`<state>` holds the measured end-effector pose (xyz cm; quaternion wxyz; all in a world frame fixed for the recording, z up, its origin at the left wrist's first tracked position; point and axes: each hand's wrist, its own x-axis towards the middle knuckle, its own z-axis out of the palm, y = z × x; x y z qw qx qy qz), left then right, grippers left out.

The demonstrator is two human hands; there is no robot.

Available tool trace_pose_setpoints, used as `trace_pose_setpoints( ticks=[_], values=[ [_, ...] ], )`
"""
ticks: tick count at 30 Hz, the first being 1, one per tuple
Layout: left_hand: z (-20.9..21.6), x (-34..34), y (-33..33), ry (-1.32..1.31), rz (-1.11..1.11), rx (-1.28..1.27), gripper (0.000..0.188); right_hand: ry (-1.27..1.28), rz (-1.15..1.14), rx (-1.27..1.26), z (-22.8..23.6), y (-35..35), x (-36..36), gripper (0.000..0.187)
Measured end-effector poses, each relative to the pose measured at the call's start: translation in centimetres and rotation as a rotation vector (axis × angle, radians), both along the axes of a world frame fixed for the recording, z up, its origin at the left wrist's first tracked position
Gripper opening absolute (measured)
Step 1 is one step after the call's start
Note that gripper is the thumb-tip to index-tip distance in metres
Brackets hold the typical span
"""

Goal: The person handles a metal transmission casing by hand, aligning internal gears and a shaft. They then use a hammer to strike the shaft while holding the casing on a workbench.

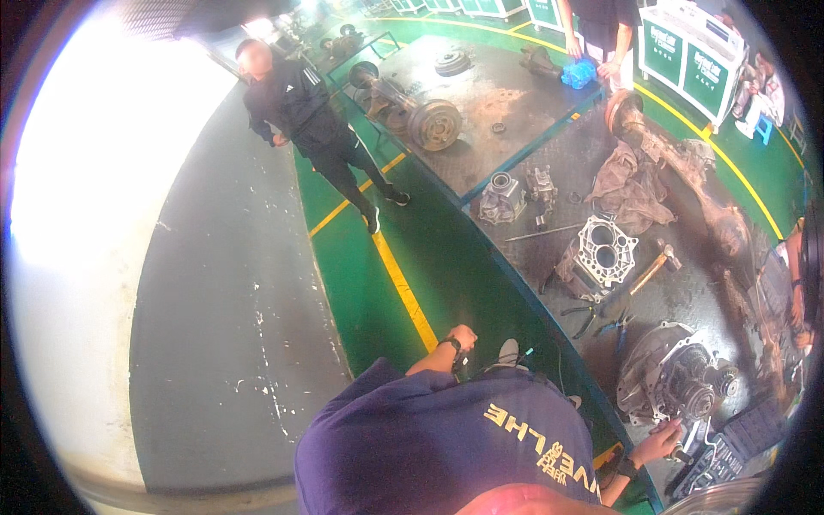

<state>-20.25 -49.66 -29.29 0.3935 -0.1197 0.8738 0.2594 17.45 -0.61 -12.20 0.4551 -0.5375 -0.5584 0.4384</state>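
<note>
Two green signboards (663,47) (far), right hand (657,442) by gearbox (678,378)

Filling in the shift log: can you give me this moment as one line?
left hand: over green floor, grip unclear | right hand: at gear housing, beside socket tray | pliers, hammer: lying nearby

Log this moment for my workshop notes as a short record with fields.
setting: green floor with yellow lines, dark mat of metal parts
own hands: not in view
nearest person: purple shirt, crouched; one hand at the gearbox
tools: hammer, pliers
other parts: pale housing, axle
others: person in black on the floor
</note>
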Motion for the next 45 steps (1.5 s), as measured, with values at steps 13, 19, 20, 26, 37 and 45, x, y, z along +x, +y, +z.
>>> trace_pose_setpoints(
  ticks=[13,19,20,26,37,45],
  values=[
    [2.1,1.1,0.3,0.023,-0.013,-0.004,0.021,0.103,-0.025,-0.002,-1.5,0.6,0.5,0.031],
    [-1.2,1.1,1.3,-0.005,-0.221,0.099,0.017,0.132,-0.127,0.035,-3.4,-0.6,4.8,0.031],
    [-6.1,1.5,-1.6,0.364,-1.062,0.094,0.014,0.055,-0.113,0.017,-2.6,-0.7,5.8,0.029],
    [-3.4,-4.8,-3.2,-0.529,0.232,0.650,0.023,-0.024,0.106,-0.039,4.4,-0.8,-1.9,0.026],
    [24.6,10.8,32.3,0.414,-1.049,0.706,0.029,-0.196,-0.003,0.086,5.3,-3.5,4.1,0.016],
    [27.4,23.5,42.5,0.282,-1.111,0.858,0.031,-0.266,0.145,-0.037,7.1,-0.9,3.0,0.027]
  ],
)
